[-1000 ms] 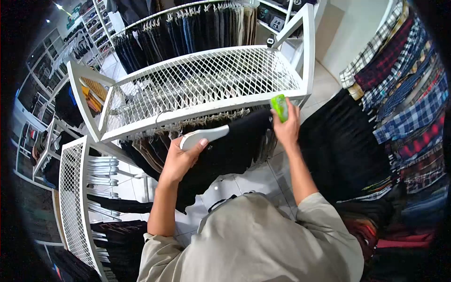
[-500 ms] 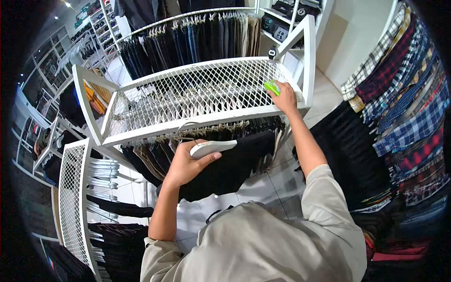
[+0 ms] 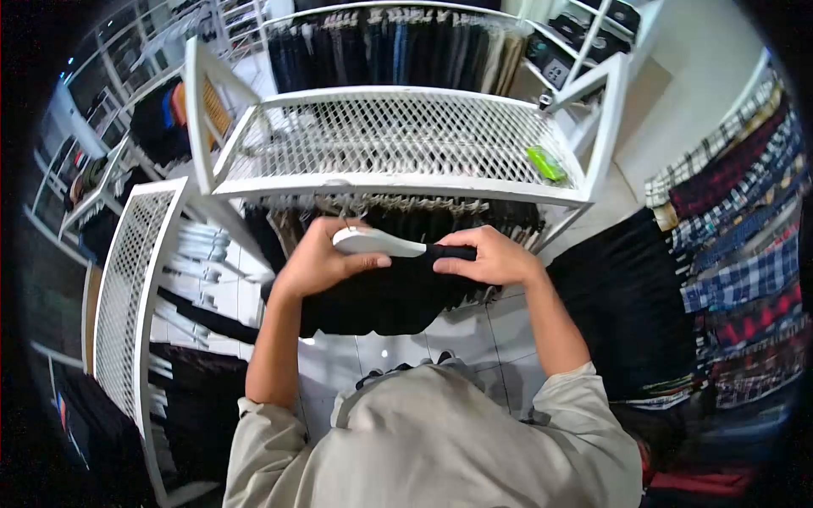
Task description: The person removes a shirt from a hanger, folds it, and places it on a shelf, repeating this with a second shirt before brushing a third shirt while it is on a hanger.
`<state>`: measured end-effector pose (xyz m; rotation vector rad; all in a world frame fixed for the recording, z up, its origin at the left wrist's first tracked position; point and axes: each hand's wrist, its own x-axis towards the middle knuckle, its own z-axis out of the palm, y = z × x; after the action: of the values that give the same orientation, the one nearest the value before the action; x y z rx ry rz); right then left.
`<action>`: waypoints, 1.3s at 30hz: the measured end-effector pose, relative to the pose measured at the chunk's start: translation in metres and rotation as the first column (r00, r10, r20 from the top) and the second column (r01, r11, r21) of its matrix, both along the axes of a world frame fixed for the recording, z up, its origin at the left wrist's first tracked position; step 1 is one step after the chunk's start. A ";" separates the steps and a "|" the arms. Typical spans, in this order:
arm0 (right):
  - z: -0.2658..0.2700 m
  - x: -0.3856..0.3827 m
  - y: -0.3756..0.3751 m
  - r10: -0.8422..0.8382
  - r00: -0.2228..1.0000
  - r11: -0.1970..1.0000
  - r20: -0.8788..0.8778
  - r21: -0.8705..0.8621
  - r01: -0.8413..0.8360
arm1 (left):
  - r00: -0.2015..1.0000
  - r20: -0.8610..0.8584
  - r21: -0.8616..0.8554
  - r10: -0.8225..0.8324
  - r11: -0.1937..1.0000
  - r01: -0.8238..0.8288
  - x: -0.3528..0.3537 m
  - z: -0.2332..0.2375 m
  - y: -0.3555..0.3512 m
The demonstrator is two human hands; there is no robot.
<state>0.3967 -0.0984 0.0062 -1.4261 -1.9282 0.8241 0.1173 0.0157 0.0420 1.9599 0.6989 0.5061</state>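
My left hand [image 3: 326, 256] is closed around the left part of a white clothes hanger [image 3: 385, 245], below its hook. A black garment [image 3: 373, 296] hangs from the hanger, and its kind is hard to make out. With thumb and fingers, my right hand [image 3: 491, 255] pinches the black cloth at the hanger's right end. On the white mesh shelf [image 3: 406, 188] in front of me lies a bright green packet [image 3: 545, 164], apart from both hands. Clothes on hangers hang beneath this shelf, partly covered by the garment.
A second white mesh rack [image 3: 135, 279] with white hangers stands at left. Plaid shirts [image 3: 745, 279] and black garments [image 3: 627, 296] hang at right. Behind the shelf is a rail of jeans and trousers [image 3: 389, 51]. A watch [image 3: 544, 102] sits by the shelf's right post.
My right hand has let go of the green packet, leaving it on the shelf, and has come down to grip the garment at the hanger's right end. The left hand still holds the hanger.
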 end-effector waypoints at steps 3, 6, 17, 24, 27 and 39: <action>-0.007 -0.034 0.006 0.008 0.998 0.999 0.062 0.046 -0.011 | 0.998 0.000 -0.061 0.060 0.996 -0.060 -0.033 -0.002 0.016; -0.005 -0.076 0.009 -0.027 0.999 1.000 -0.026 -0.017 0.026 | 0.982 0.051 0.202 0.181 0.961 -0.188 -0.063 -0.005 0.016; -0.083 -0.263 0.013 -0.223 0.956 0.958 -0.188 0.140 0.251 | 0.662 0.214 0.101 0.718 0.658 -0.746 -0.124 -0.068 -0.015; -0.073 -0.275 0.028 -0.110 0.935 0.984 -0.338 0.096 0.151 | 0.666 0.034 0.328 0.745 0.622 -0.711 -0.182 -0.057 -0.014; -0.074 -0.247 0.039 -0.197 0.931 0.966 -0.306 0.099 0.237 | 0.737 -0.057 0.314 0.674 0.713 -0.627 -0.200 -0.051 -0.015; -0.047 -0.180 0.042 -0.281 0.950 0.788 0.134 0.597 0.149 | 0.961 -0.004 0.198 0.275 0.943 -0.269 -0.172 0.019 -0.027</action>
<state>0.2164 -0.0563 -0.0403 -1.3407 -1.8901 -0.0557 -0.0546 -0.0112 0.0614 2.0674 0.9807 0.7366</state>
